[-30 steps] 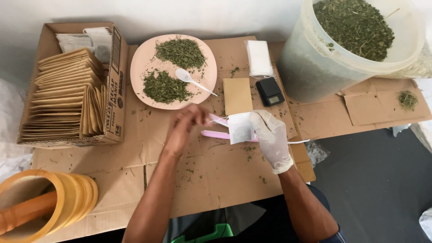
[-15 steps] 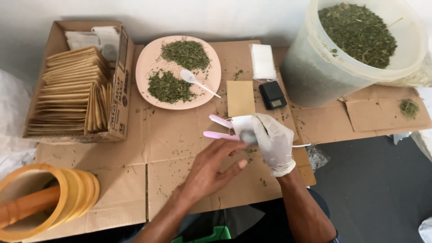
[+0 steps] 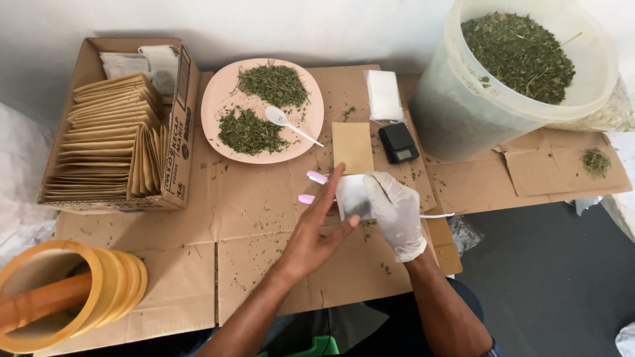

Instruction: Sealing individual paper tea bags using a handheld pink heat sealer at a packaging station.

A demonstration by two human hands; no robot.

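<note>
Sachet (image 3: 352,196) pinched in gloved right hand (image 3: 397,210); bare left hand (image 3: 316,233) flat alongside.

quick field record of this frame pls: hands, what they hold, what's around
left hand: bare left hand, open, fingers by the white sachet
right hand: gloved right hand, gripping the sachet
under hands: pink sealer tool, on cardboard sheet
plate: pink plate, two piles of dried herb, white spoon
box: carton of tan envelopes
bucket: translucent bucket of dried herb
other: small black scale
</note>
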